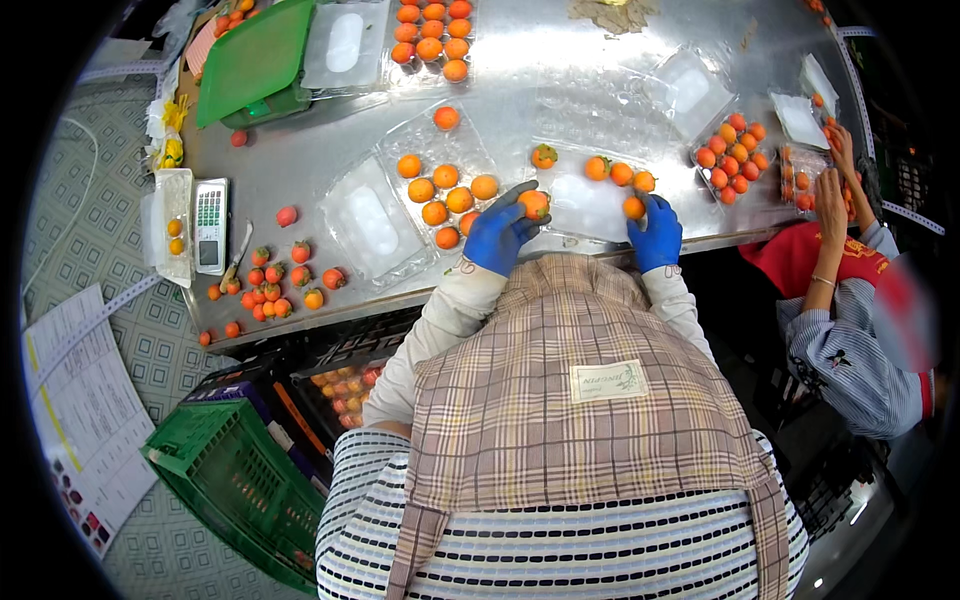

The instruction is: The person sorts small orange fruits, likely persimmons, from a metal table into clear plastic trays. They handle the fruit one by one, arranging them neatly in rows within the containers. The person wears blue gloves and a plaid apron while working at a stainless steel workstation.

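My left hand point(497, 234), in a blue glove, has its thumb and fingers around an orange persimmon point(535, 204) with its leafy cap turned to the right. The blue-gloved fingers of my right hand point(657, 234) are closed around another persimmon point(634, 208). Between and beyond the hands, a row of loose persimmons point(598, 168) sits along a clear plastic lid with a white pad point(589, 202). Left of my left hand lies an open clear plastic clamshell point(476, 142) with several persimmons point(459, 199) in its hollows. Its lid point(371, 221) is folded out to the left.
Loose redder persimmons point(274, 273), a knife point(241, 251) and a digital scale point(211, 225) occupy the left of the metal table point(337, 296). A green lidded bin point(255, 60) stands behind. At right, a co-worker's hands point(831, 187) handle another pack. Green crates point(232, 480) stand below left.
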Demonstrator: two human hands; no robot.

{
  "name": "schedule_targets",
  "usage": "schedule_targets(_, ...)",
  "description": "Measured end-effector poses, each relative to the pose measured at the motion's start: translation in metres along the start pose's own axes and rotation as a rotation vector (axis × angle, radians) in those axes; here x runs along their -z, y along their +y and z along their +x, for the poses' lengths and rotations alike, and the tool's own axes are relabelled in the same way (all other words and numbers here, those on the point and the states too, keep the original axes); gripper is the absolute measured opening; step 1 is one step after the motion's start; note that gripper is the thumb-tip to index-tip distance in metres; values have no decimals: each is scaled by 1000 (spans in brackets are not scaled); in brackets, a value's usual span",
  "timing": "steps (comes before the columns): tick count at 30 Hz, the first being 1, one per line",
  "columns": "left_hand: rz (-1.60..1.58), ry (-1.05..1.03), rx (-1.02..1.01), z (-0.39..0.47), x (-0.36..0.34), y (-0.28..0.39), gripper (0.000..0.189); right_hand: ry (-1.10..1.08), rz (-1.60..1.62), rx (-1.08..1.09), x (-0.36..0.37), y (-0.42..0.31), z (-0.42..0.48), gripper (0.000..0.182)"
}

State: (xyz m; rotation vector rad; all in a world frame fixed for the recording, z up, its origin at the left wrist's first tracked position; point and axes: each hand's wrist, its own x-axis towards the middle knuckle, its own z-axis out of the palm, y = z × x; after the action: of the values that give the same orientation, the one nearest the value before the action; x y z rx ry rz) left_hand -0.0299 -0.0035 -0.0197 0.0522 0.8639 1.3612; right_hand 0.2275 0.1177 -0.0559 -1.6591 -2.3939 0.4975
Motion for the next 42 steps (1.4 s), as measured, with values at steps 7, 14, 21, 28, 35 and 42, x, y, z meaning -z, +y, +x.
schedule_targets(7, 587, 128, -180, -5, 1, 9, 47, -17, 17, -6, 2, 0, -2, 46)
schedule_targets(14, 1465, 379, -588, -13, 25, 12, 35, -4, 671, -374, 3, 14, 2, 48)
schedule_targets(21, 1577, 242, -907, -2, 45, 5, 32, -74, 876, -366, 7, 6, 7, 45)
schedule_targets(28, 1811, 222, -938, 4, 55, 2, 27, -414, 1183, -619, 21, -28, 4, 48)
schedule_targets(35, 1913, 185, -833, 6, 49, 3, 31, -724, 1874, -840, 26, -52, -1, 64)
schedule_targets(42, 2117, 118, -787, 14, 46, 7, 19, -797, 1831, -594, 44, -76, -1, 61)
